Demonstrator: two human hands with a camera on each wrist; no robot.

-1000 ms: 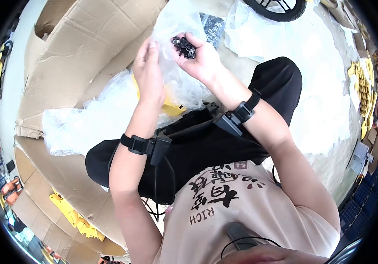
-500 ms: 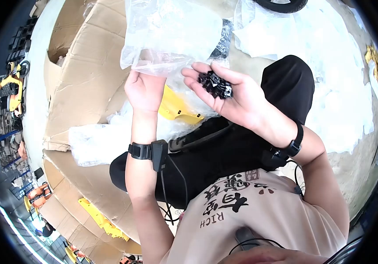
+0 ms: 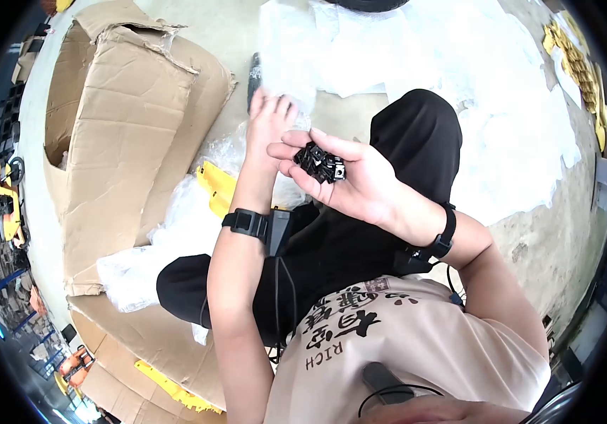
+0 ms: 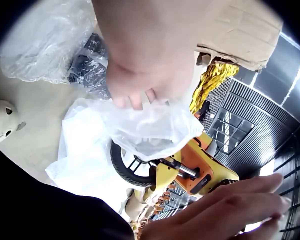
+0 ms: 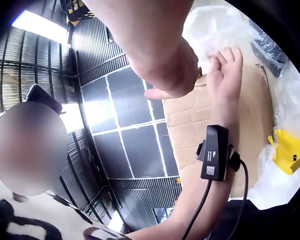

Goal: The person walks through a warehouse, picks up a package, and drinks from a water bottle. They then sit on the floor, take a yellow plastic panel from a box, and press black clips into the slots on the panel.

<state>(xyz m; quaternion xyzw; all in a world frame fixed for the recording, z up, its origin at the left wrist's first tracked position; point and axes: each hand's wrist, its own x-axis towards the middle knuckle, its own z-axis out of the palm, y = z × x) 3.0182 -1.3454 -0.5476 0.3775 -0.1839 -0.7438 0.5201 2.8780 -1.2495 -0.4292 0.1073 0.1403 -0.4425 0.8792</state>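
Palm up, my right hand (image 3: 349,173) carries a heap of small black metal-looking clips (image 3: 317,166) in its cupped palm. The fingers lie slightly bent beneath the heap and the thumb is stretched out above it. Just beyond, my left hand (image 3: 268,127) is blurred in the head view. In the left wrist view its fingertips (image 4: 135,100) pinch the edge of a clear plastic bag (image 4: 150,125), which hangs out away from me. A yellow plastic panel (image 3: 215,189) lies below the left forearm, partly on clear wrapping (image 3: 176,233).
A big cardboard box (image 3: 134,120) stands on the left. White sheeting (image 3: 501,120) covers the floor ahead and to the right, with a black tire (image 3: 367,4) at the far edge. A dark packet (image 4: 90,65) and a pale helmet (image 4: 2,120) lie on the floor.
The view has shifted. My left hand has swung the plastic bag outward, beyond the right hand. My right hand has drawn back from the bag with the clips in its palm.
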